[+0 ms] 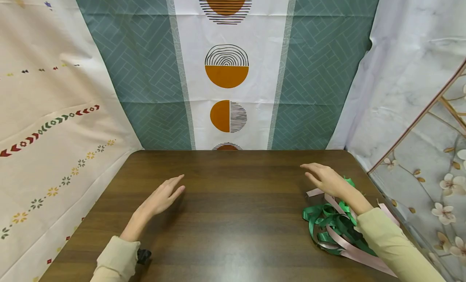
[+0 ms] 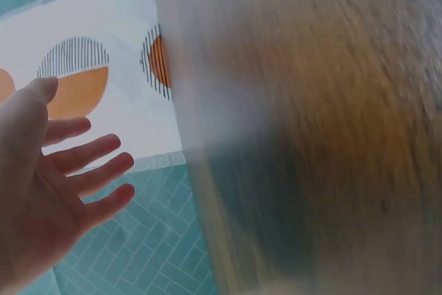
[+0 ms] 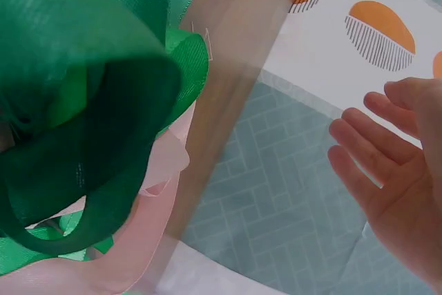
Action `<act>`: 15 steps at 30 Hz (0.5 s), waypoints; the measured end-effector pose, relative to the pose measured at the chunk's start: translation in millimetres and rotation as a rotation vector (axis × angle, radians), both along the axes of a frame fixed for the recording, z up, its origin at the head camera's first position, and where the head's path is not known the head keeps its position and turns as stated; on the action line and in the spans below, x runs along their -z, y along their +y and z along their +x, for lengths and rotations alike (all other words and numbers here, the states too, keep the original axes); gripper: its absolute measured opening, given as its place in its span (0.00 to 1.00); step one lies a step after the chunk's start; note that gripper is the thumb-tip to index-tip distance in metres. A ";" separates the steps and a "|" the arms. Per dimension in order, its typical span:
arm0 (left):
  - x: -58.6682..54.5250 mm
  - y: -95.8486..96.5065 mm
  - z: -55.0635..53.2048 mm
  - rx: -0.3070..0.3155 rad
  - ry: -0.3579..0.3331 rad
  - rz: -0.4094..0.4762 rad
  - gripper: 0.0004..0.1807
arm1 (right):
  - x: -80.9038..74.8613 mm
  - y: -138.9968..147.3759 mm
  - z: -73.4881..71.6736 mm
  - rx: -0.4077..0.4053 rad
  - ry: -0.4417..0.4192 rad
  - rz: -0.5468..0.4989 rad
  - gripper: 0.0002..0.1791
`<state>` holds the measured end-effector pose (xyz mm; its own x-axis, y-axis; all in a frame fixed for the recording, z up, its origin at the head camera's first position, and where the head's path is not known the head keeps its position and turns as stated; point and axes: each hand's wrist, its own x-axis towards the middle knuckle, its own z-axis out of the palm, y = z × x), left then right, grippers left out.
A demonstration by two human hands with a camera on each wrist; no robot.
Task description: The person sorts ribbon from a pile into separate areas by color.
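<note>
Ribbons lie on the table — right side.

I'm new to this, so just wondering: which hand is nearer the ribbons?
The right hand, by the glossy green and pale pink ribbons; the left hand is across the brown wood-grained table.

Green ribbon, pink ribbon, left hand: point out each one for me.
Green ribbon (image 3: 119, 126): right wrist view, on a broad dark loop.
Pink ribbon (image 3: 141, 231): right wrist view, on its wide curved band.
Left hand (image 1: 161, 198): head view, on the back of the hand.
</note>
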<state>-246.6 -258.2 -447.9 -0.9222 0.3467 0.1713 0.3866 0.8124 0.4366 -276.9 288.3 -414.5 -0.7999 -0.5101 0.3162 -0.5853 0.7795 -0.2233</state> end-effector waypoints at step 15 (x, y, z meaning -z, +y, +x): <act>1.2 12.6 -2.3 -0.023 -0.012 0.040 0.30 | -1.9 12.0 -1.4 0.019 -0.071 -0.081 0.16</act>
<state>-248.9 -245.7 -449.1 -0.9318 0.3188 0.1736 0.3629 0.8029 0.4730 -278.2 300.3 -412.6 -0.8310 -0.4700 0.2975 -0.5512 0.7679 -0.3263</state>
